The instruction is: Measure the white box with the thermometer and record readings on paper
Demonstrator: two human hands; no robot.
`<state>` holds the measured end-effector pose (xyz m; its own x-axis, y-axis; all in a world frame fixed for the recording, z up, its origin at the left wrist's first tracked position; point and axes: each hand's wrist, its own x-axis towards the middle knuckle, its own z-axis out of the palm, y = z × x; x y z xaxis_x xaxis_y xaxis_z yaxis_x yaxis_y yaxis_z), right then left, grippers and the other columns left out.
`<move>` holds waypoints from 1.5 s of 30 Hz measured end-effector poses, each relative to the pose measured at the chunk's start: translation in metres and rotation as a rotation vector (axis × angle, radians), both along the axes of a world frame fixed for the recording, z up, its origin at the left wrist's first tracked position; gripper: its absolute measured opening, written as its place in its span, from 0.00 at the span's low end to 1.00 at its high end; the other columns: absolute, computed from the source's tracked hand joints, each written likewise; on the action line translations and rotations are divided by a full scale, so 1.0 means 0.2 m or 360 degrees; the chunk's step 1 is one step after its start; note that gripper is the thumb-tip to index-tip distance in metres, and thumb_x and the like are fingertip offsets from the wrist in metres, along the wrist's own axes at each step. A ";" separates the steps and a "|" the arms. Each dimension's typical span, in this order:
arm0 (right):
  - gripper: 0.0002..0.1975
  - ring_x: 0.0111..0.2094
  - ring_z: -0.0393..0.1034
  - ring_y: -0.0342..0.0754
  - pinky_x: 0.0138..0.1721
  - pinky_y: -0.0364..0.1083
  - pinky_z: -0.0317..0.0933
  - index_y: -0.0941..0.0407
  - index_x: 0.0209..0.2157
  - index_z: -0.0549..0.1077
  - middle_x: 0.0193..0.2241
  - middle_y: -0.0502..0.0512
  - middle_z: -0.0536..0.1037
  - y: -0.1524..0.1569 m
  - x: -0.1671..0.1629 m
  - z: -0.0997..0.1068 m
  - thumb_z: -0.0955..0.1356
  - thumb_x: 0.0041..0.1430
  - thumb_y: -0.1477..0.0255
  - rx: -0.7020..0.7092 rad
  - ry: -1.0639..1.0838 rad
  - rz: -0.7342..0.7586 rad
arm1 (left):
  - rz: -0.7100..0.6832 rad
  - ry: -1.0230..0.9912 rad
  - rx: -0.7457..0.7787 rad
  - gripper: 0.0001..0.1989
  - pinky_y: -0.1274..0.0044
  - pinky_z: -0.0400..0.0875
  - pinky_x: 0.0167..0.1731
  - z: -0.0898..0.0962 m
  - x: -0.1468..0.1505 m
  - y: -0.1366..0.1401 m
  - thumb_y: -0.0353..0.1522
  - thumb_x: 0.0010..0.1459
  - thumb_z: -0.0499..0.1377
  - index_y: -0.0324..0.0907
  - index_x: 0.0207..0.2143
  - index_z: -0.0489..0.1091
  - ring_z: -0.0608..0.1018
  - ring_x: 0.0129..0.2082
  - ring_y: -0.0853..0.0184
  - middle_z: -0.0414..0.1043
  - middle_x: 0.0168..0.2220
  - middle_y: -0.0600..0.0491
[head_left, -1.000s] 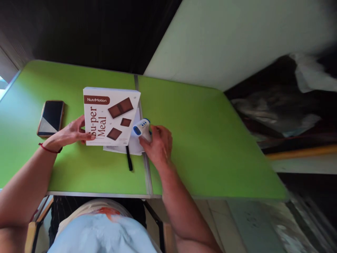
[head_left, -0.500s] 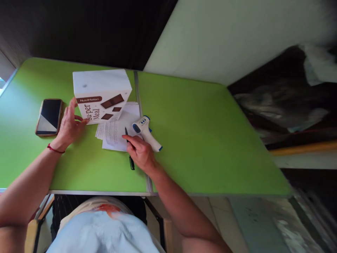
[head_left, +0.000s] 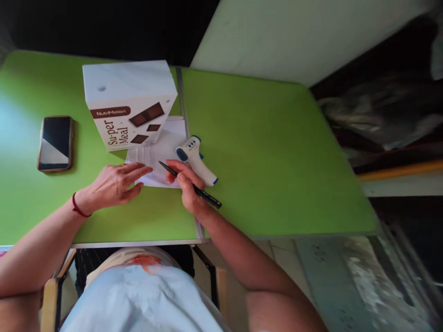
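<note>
My right hand (head_left: 188, 184) holds a black pen (head_left: 207, 197) like a writer, its tip pointing left above the paper. My left hand (head_left: 119, 184) is open, fingers stretched over the left edge of the white paper sheets (head_left: 166, 138), which carry handwriting on the left part. Behind my left hand stands a white NutriMotion box (head_left: 128, 83), upright at the back of the sheets and covering part of them. A white and blue infrared thermometer (head_left: 197, 161) lies at the right edge of the paper, just beyond my right hand.
A phone in a brown case (head_left: 55, 144) lies on the left of the green table (head_left: 270, 157). A metal seam runs across the table beside the paper. A dark panel and a pale wall rise behind; cluttered shelves (head_left: 380, 120) stand at the right.
My left hand has left the box and moved right to the paper. The pen, which stood nearly upright under my right hand, is now gripped and slanted in it. The view has shifted slightly.
</note>
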<state>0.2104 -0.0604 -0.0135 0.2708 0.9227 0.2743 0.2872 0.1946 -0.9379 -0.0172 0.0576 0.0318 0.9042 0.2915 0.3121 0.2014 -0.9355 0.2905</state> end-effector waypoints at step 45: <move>0.13 0.22 0.67 0.47 0.28 0.45 0.65 0.48 0.30 0.69 0.22 0.48 0.74 -0.01 -0.03 -0.05 0.68 0.66 0.58 -0.0162 -0.0573 0.0017 | -0.0034 0.0626 -0.0034 0.19 0.75 0.71 0.33 0.01 0.00 0.00 0.38 0.72 0.60 0.48 0.61 0.79 0.86 0.42 0.63 0.79 0.58 0.46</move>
